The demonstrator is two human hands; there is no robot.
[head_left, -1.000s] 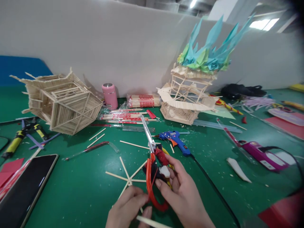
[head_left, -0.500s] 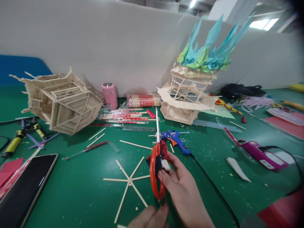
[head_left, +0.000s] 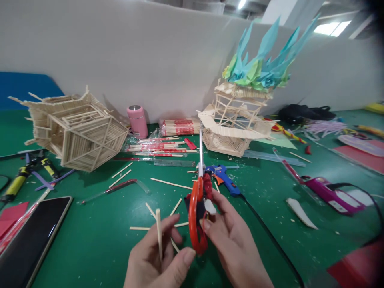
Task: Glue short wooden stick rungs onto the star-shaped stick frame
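Observation:
My right hand point(head_left: 232, 238) grips a pair of scissors point(head_left: 197, 216) with orange handles, blades pointing up and away. Against the handles, in the same fingers, is a small dark and red bundle point(head_left: 207, 188) with a white piece; its kind is unclear. To its left, my left hand point(head_left: 156, 256) is curled around a thin wooden stick point(head_left: 159, 234) that stands up, thumb and index finger apart. Beneath that hand, several sticks joined in a star point(head_left: 139, 228) lie on the green table point(head_left: 99, 248), their centre hidden by the fingers.
A blue glue gun point(head_left: 225, 178) lies beyond my right hand, its cord running toward me. Two stick-built structures stand behind: one at left point(head_left: 81, 132), one topped with blue paper point(head_left: 240, 116). A phone point(head_left: 36, 240), pink flask point(head_left: 138, 122) and purple tool point(head_left: 333, 196) are also there.
My left hand has moved up and left from the scissors' handles, opening its thumb and index finger and showing the stick. The scissors stay in my right hand, shifted very slightly.

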